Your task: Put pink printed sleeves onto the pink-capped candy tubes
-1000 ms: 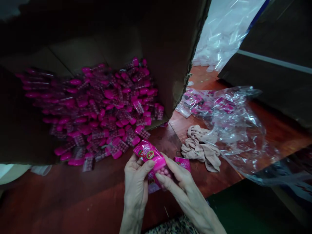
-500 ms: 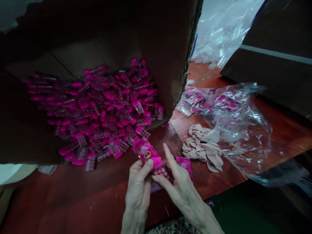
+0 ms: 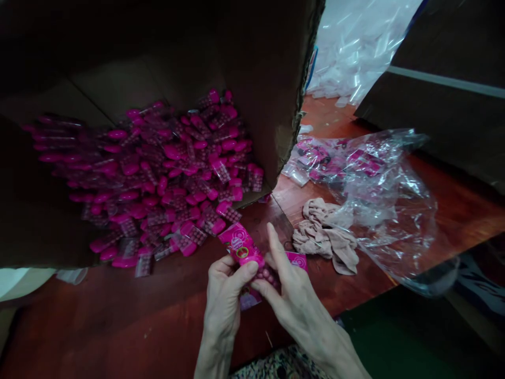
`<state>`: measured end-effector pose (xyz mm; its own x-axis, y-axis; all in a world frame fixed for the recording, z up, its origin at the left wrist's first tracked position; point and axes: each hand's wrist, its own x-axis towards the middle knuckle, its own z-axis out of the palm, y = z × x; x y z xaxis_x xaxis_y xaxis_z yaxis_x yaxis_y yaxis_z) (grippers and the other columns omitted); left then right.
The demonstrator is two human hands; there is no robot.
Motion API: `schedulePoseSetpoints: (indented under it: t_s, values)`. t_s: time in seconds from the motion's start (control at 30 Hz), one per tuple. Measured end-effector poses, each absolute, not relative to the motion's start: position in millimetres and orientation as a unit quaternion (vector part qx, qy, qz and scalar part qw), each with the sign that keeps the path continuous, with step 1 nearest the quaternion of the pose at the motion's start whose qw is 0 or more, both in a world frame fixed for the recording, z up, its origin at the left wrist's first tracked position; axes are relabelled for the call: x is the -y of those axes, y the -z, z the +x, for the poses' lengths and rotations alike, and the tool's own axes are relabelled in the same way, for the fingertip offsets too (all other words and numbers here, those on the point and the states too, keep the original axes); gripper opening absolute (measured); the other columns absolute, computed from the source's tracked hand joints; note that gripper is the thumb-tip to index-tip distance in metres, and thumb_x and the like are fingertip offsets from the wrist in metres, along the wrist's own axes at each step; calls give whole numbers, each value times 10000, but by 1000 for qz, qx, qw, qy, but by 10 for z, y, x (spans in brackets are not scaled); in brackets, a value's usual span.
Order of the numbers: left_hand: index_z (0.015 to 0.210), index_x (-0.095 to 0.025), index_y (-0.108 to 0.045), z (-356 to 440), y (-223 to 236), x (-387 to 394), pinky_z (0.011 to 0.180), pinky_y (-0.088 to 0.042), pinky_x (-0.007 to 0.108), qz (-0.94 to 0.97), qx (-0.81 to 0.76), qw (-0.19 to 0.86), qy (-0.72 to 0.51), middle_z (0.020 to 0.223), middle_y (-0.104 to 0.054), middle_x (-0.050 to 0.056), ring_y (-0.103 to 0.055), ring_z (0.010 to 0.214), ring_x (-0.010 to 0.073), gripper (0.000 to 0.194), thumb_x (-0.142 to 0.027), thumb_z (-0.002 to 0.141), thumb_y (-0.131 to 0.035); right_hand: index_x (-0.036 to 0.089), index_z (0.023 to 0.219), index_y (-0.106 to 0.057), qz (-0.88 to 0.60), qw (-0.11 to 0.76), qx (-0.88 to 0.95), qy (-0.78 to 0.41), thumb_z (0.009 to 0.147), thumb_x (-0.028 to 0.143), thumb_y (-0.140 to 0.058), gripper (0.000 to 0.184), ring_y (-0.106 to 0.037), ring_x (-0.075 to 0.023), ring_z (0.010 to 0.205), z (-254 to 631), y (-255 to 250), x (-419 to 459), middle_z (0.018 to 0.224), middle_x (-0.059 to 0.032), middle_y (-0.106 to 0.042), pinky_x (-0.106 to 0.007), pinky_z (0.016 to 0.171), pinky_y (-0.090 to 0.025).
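Note:
Both hands hold one small pink candy packet (image 3: 241, 247) with a printed card top and round pink sweets below. My left hand (image 3: 225, 300) grips it from the left, thumb pressed on its side. My right hand (image 3: 290, 292) pinches it from the right, index finger raised along it. Under the hands another pink packet (image 3: 296, 260) lies on the red-brown wooden table (image 3: 118, 326). Just beyond, a large cardboard box (image 3: 272, 79) lies on its side, full of several similar pink packets (image 3: 165, 179).
A crumpled beige cloth (image 3: 327, 237) lies right of the hands. A clear plastic bag (image 3: 386, 200) with some pink packets spreads over the right of the table. White plastic (image 3: 355, 47) sits at the back, a dark box (image 3: 445, 105) at far right. The table's front edge is near my wrists.
The hands shifted slightly with the packet. My right fingers closed in on it and the packet turned a little more upright.

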<state>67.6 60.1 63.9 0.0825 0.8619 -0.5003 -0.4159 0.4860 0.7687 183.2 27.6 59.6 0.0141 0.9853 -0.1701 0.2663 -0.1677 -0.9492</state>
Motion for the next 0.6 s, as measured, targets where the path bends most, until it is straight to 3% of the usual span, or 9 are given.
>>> schedulePoseSetpoints:
  t_s: [0.07, 0.2, 0.23, 0.33, 0.4, 0.6]
  values:
    - [683, -110, -698, 675, -639, -607, 538, -482, 201, 221, -494, 711, -450, 592, -683, 36, -593, 504, 102, 145, -191, 589, -774, 265, 1456, -88, -603, 372, 524, -472, 848, 250, -521, 746, -598, -184, 863, 1837, -636, -281, 993, -54, -626, -353, 781, -505]
    - [659, -123, -685, 669, -614, -625, 562, -488, 213, 184, -477, 710, -485, 593, -663, 15, -578, 518, 95, 121, -222, 634, -750, 181, 1435, -156, -583, 416, 485, -502, 796, 264, -600, 783, -575, -139, 637, 1848, -671, -324, 750, 14, -604, -260, 599, -497]
    - [653, -130, -683, 670, -606, -629, 571, -483, 201, 172, -474, 701, -503, 604, -662, 8, -577, 534, 87, 107, -219, 646, -743, 172, 1399, -244, -588, 419, 484, -494, 794, 271, -607, 713, -572, -138, 640, 1843, -659, -323, 753, 12, -607, -258, 605, -488]
    - [676, -144, -692, 678, -584, -635, 593, -479, 191, 166, -474, 685, -528, 630, -668, 3, -582, 564, 84, 80, -207, 658, -737, 195, 1086, -535, -605, 381, 516, -472, 855, 313, -541, 259, -579, -151, 749, 1800, -597, -280, 814, -9, -623, -267, 684, -466]
    - [697, -139, -699, 689, -581, -635, 624, -491, 221, 181, -479, 683, -521, 642, -677, 22, -598, 588, 108, 114, -250, 679, -723, 204, 931, -558, -607, 366, 532, -463, 908, 322, -452, 160, -581, -150, 763, 1754, -568, -242, 808, -7, -619, -258, 687, -459]
    - [743, -132, -717, 745, -614, -568, 708, -502, 278, 215, -490, 674, -509, 687, -699, 64, -640, 702, 167, 196, -324, 717, -685, 211, 914, -543, -606, 436, 533, -398, 934, 284, -370, 188, -608, -148, 668, 1610, -620, -201, 759, -13, -638, -243, 645, -479]
